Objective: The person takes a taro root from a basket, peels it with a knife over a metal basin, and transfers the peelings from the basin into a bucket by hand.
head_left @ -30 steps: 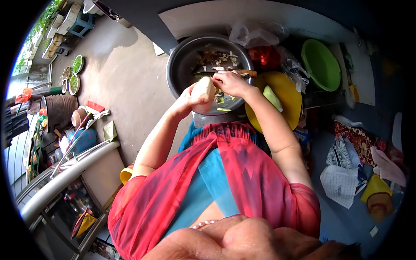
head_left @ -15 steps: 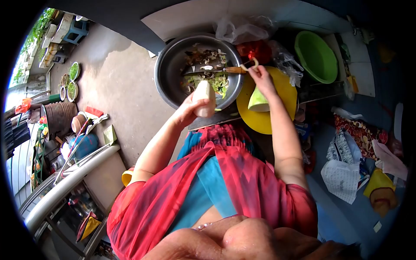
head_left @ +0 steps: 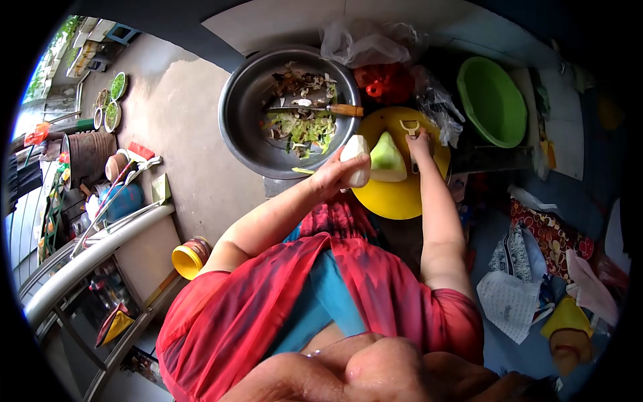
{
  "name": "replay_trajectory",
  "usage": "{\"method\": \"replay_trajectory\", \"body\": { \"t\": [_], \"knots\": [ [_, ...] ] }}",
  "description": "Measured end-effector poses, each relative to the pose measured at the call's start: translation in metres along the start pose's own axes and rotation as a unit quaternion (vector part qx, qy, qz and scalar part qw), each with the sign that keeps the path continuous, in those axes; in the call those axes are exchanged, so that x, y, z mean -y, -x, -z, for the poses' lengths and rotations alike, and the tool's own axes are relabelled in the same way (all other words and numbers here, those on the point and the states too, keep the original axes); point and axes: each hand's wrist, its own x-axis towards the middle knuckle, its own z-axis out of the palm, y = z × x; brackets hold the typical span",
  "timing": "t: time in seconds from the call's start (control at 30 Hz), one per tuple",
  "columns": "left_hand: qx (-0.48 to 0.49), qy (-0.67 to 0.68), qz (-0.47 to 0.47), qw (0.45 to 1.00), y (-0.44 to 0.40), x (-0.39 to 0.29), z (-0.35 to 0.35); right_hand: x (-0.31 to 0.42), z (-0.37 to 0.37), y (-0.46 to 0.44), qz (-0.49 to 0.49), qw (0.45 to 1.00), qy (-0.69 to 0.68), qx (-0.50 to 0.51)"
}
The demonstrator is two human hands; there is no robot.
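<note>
My left hand [head_left: 335, 173] is wrapped round a peeled white radish-like vegetable [head_left: 355, 159], held upright near the rim of the metal basin [head_left: 231, 127]. In my right hand [head_left: 420, 143] is a Y-shaped peeler [head_left: 409, 126], its head pointing away from me above a round yellow surface [head_left: 385, 203]. A pale green wedge of vegetable [head_left: 387, 159] stands on that yellow surface, between my two hands. Inside the basin lie green and brown peelings [head_left: 305, 127]. A knife with a wooden handle [head_left: 346, 110] lies across them, its handle reaching over the basin's right rim.
Behind the yellow surface are a red plastic bag [head_left: 383, 82] and clear plastic bags [head_left: 365, 45]. A green tub [head_left: 492, 100] leans at the right. Cloths and bags [head_left: 519, 281] lie at lower right. A yellow-rimmed container [head_left: 191, 258] is by my left elbow.
My left hand has moved right with the white vegetable, away from over the basin. My right hand has come down and nearer, bringing the peeler over the yellow surface. The view has shifted slightly.
</note>
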Motion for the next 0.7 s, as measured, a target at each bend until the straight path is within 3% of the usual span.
{"method": "replay_trajectory", "body": {
  "t": [0.07,0.1,0.13,0.2,0.3,0.37,0.43,0.5,0.53,0.57,0.6,0.63,0.7],
  "knots": [
    [-0.017,0.018,-0.033,0.999,-0.017,0.0,-0.004,0.032,0.009,0.027,0.067,0.988,-0.029,-0.134],
    [0.002,0.04,-0.049,0.998,-0.025,-0.001,-0.006,0.05,0.015,0.041,0.094,0.97,-0.22,-0.042],
    [0.021,0.062,-0.063,0.996,-0.033,-0.001,-0.009,0.067,0.021,0.058,0.114,0.908,-0.399,0.054],
    [-0.008,0.029,-0.091,0.995,-0.043,-0.003,-0.025,0.109,0.05,0.099,0.071,0.869,-0.435,0.226],
    [0.0,0.067,-0.063,0.996,-0.067,0.007,-0.025,0.127,0.048,0.115,0.099,0.897,-0.39,0.182],
    [0.021,0.096,-0.005,0.995,-0.078,0.009,-0.016,0.121,0.06,0.106,0.056,0.874,-0.426,0.229],
    [-0.045,-0.049,-0.066,0.996,-0.075,0.014,-0.021,0.112,0.071,0.09,0.019,0.851,-0.454,0.262],
    [-0.078,-0.252,-0.076,0.962,-0.091,0.032,-0.011,0.095,0.069,0.061,-0.029,0.86,-0.45,0.237],
    [-0.149,-0.327,-0.051,0.932,-0.098,0.049,-0.011,0.088,0.068,0.044,-0.068,0.86,-0.449,0.232],
    [-0.171,-0.373,-0.037,0.911,-0.1,0.058,-0.015,0.079,0.062,0.024,-0.059,0.901,-0.393,0.175],
    [-0.192,-0.42,-0.024,0.887,-0.103,0.062,-0.018,0.068,0.052,0.002,-0.047,0.934,-0.335,0.115],
    [-0.215,-0.426,0.003,0.879,-0.106,0.065,-0.024,0.049,0.041,-0.02,0.03,0.957,-0.279,0.067],
    [-0.219,-0.44,0.027,0.87,-0.108,0.064,-0.031,0.032,0.027,-0.054,0.093,0.994,-0.051,-0.015]
  ]
}}
